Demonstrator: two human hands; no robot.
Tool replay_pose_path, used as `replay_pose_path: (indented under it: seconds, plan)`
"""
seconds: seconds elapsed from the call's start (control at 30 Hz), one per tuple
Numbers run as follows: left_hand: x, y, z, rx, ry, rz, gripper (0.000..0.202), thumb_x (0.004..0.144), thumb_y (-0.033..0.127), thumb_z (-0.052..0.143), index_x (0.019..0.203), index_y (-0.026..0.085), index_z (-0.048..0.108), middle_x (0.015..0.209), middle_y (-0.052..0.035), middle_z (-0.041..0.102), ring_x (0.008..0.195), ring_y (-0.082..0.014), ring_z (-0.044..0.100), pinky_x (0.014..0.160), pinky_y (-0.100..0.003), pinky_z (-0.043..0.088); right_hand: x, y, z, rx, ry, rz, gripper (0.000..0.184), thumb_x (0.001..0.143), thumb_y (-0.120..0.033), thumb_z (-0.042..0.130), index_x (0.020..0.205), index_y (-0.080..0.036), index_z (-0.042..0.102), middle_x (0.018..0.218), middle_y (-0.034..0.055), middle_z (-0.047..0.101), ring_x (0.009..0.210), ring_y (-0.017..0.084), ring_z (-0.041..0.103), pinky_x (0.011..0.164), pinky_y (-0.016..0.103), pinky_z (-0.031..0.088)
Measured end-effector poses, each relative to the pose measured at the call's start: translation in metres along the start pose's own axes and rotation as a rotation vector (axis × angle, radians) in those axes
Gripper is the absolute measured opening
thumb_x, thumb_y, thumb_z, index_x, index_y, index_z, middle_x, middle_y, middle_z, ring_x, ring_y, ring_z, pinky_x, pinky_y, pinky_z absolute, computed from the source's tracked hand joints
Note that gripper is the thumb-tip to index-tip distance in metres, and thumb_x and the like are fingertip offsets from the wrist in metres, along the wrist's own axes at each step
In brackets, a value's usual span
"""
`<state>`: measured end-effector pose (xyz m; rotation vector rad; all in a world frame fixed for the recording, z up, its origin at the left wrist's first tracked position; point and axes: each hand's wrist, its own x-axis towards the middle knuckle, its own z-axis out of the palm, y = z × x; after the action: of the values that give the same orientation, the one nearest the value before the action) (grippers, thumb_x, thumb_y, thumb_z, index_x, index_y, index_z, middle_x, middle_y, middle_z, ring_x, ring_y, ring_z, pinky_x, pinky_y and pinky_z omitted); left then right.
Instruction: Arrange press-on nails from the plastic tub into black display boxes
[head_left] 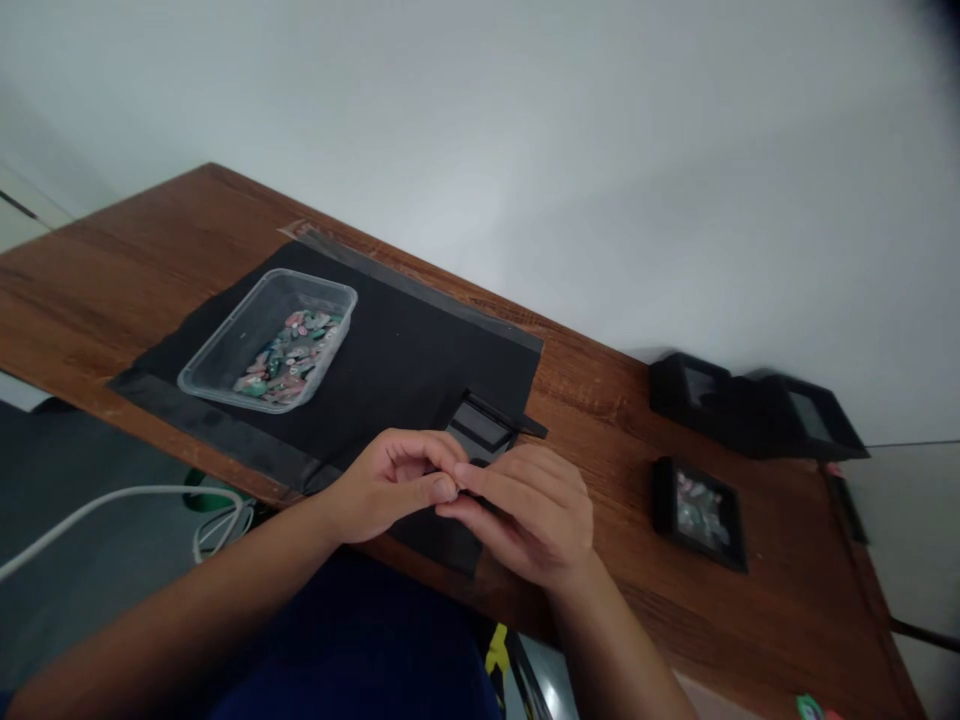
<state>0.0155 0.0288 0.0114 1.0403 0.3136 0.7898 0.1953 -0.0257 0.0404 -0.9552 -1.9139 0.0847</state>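
Observation:
My left hand and my right hand meet over the front edge of the black mat. Thumb and forefinger of each are pinched together, fingertips touching. Whatever sits between them is too small and too hidden to make out. Just beyond my fingers lies a black device with a grey panel, partly covered by my hands. Farther left on the mat stands a clear plastic tub, holding many small flat pieces in pink, green, grey and white.
On the right of the wooden table is a black box with small pale and green pieces inside. Behind it, black open bins stand near the wall. A white cable hangs off the left front.

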Motion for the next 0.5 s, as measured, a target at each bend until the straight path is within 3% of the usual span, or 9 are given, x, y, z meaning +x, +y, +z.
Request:
replay_pose_path:
  seconds: [0.27,0.5]
  plan:
    - [-0.0050,-0.0062,-0.0001,-0.086,0.003,-0.075,0.017,0.082,0.039,0.082,0.083,0.022,0.082,0.077,-0.0046,0.068,0.075,-0.0146,0.063,0.070,-0.027,0.054,-0.0001,-0.0018,0.0000,-0.040,0.022,-0.052,0.032,0.085,-0.024,0.081,0.114,-0.018,0.072,0.072,-0.0025,0.074,0.059,0.010,0.066,0.059,0.024,0.054]
    - [-0.0031,-0.0043,-0.0022,-0.099,0.012,-0.118,0.014,0.080,0.033,0.084,0.076,0.020,0.080,0.080,-0.0040,0.068,0.073,-0.0125,0.063,0.068,-0.024,0.053,0.0011,-0.0034,-0.0001,-0.089,0.024,-0.066,0.022,0.087,-0.024,0.079,0.106,-0.017,0.074,0.068,-0.0023,0.073,0.057,0.010,0.064,0.058,0.024,0.052]
